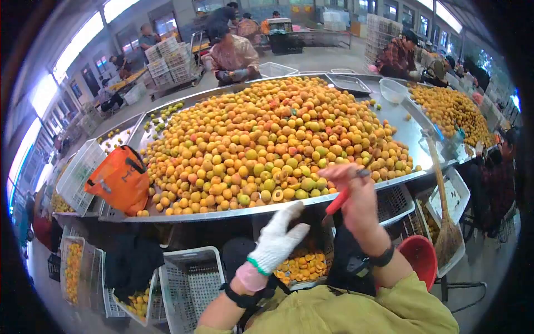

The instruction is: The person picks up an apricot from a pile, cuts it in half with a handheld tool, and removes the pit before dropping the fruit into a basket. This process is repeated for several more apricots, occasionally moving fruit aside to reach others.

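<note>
My left hand (275,239), in a white knit glove with a green cuff edge, is held over a crate (305,285) of halved apricots in front of me. Its thumb and fingers are apart, with nothing showing between them. My bare right hand (356,195) is closed around a red-handled tool (337,201), raised at the near edge of the metal table (233,213); the tool's exact kind is partly hidden by my fingers. Beyond both hands spreads a large heap of apricots (267,139), orange with some greenish ones. One apricot (277,195) near the edge shows a cut face.
An orange bag (123,181) stands at the table's left end. White plastic crates (192,284) line the floor below. On my right are a red bucket (420,259) and a broom (445,222) leaning on the table. A person (233,58) works across the heap.
</note>
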{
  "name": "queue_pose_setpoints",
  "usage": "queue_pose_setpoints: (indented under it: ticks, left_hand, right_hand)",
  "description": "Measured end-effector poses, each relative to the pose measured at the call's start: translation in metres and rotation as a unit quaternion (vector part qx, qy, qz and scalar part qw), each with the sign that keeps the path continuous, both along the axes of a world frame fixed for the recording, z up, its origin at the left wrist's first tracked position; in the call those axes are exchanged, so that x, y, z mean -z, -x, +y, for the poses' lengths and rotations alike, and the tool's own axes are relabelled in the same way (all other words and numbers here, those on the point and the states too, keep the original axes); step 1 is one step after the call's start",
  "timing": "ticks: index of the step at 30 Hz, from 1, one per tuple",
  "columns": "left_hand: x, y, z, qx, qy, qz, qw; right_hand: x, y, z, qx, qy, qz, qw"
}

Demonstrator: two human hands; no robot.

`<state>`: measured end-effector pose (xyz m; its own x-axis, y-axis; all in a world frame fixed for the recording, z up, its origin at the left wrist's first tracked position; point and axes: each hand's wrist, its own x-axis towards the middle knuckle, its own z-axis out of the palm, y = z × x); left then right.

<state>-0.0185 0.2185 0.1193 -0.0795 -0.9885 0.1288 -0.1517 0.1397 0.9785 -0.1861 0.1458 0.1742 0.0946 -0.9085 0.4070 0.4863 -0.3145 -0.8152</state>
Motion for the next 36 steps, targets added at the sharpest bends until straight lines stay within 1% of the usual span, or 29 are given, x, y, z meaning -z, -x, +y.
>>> queue_pose_setpoints:
  ticks: [1,2,3,5,6,7,9,10,11,12,13,14,15,17,18,19,20,21,22,23,25,27,29,30,31,32,33,35,36]
  left_hand:
    - [0.008,0.008,-0.011,0.054,-0.033,0.047,0.997]
    - [0.012,0.015,-0.020,0.104,-0.049,0.072,0.991]
    - [0.022,0.020,-0.031,0.120,-0.016,0.016,0.993]
    - [0.044,0.025,-0.055,0.105,-0.093,0.064,0.988]
    - [0.047,0.025,-0.065,0.105,-0.098,0.065,0.988]
    - [0.048,0.024,-0.076,0.098,-0.117,0.088,0.984]
    - [0.053,0.018,-0.098,0.084,-0.139,0.110,0.981]
    - [0.057,0.017,-0.110,0.028,-0.098,0.155,0.983]
    - [0.061,0.014,-0.121,-0.030,-0.058,0.199,0.978]
    - [0.076,0.006,-0.140,-0.033,-0.090,0.302,0.948]
    - [0.075,-0.005,-0.154,-0.023,-0.105,0.351,0.930]
    - [0.072,-0.014,-0.165,-0.048,-0.104,0.397,0.911]
    - [0.070,-0.023,-0.175,-0.072,-0.100,0.441,0.889]
    - [0.094,-0.043,-0.194,-0.100,-0.074,0.522,0.844]
    - [0.109,-0.054,-0.199,-0.120,-0.089,0.534,0.832]
    - [0.117,-0.062,-0.201,-0.139,-0.101,0.546,0.820]
    - [0.124,-0.066,-0.203,-0.181,-0.107,0.545,0.812]
    - [0.128,-0.069,-0.207,-0.186,-0.106,0.549,0.808]
    - [0.132,-0.072,-0.207,-0.202,-0.113,0.571,0.788]
    - [0.135,-0.074,-0.206,-0.219,-0.120,0.591,0.767]
    - [0.143,-0.076,-0.212,-0.250,-0.139,0.631,0.721]
    - [0.144,-0.084,-0.213,-0.244,-0.134,0.626,0.728]
    - [0.141,-0.093,-0.213,-0.250,-0.113,0.635,0.723]
    - [0.138,-0.097,-0.212,-0.245,-0.101,0.621,0.738]
    - [0.134,-0.100,-0.211,-0.239,-0.089,0.608,0.752]
    - [0.128,-0.103,-0.208,-0.229,-0.088,0.606,0.757]
    - [0.125,-0.105,-0.207,-0.226,-0.090,0.611,0.753]
    - [0.122,-0.107,-0.206,-0.225,-0.098,0.620,0.745]
    - [0.127,-0.108,-0.207,-0.223,-0.109,0.641,0.727]
  right_hand:
    - [0.017,-0.004,-0.007,0.017,0.000,0.095,0.995]
    - [0.036,-0.011,-0.015,0.007,-0.026,0.134,0.991]
    - [0.049,-0.015,-0.023,-0.003,-0.053,0.172,0.984]
    - [0.060,-0.020,-0.036,-0.032,-0.115,0.280,0.953]
    - [0.066,-0.019,-0.047,-0.081,-0.156,0.293,0.940]
    - [0.068,-0.021,-0.058,-0.086,-0.159,0.294,0.939]
    - [0.073,-0.028,-0.079,-0.084,-0.120,0.295,0.944]
    - [0.082,-0.028,-0.096,-0.111,-0.094,0.318,0.937]
    - [0.101,-0.032,-0.111,-0.102,-0.070,0.271,0.955]
    - [0.110,-0.033,-0.122,-0.087,-0.085,0.288,0.950]
    - [0.116,-0.032,-0.134,-0.071,-0.099,0.306,0.944]
    - [0.120,-0.030,-0.144,-0.036,-0.076,0.364,0.928]
    - [0.117,-0.028,-0.153,0.006,-0.035,0.465,0.884]
    - [0.122,-0.024,-0.175,0.050,0.036,0.575,0.816]
    - [0.135,-0.022,-0.189,0.063,0.039,0.577,0.813]
    - [0.140,-0.022,-0.204,0.068,0.049,0.597,0.798]
    - [0.140,-0.026,-0.217,0.062,0.048,0.599,0.797]
    - [0.134,-0.033,-0.230,0.053,0.048,0.601,0.796]
    - [0.113,-0.053,-0.240,0.009,0.033,0.600,0.799]
    - [0.113,-0.070,-0.257,-0.007,0.041,0.606,0.795]
    - [0.114,-0.116,-0.287,-0.015,0.096,0.620,0.779]
    - [0.138,-0.168,-0.321,-0.015,0.158,0.591,0.791]
    - [0.151,-0.215,-0.339,0.017,0.227,0.628,0.744]
    - [0.160,-0.233,-0.345,0.011,0.228,0.630,0.742]
    - [0.166,-0.249,-0.349,0.012,0.240,0.645,0.725]
    - [0.170,-0.260,-0.355,0.016,0.251,0.661,0.707]
    - [0.169,-0.269,-0.357,0.017,0.251,0.667,0.702]
    - [0.166,-0.281,-0.358,-0.016,0.206,0.753,0.624]
    - [0.176,-0.284,-0.363,0.011,0.232,0.757,0.611]
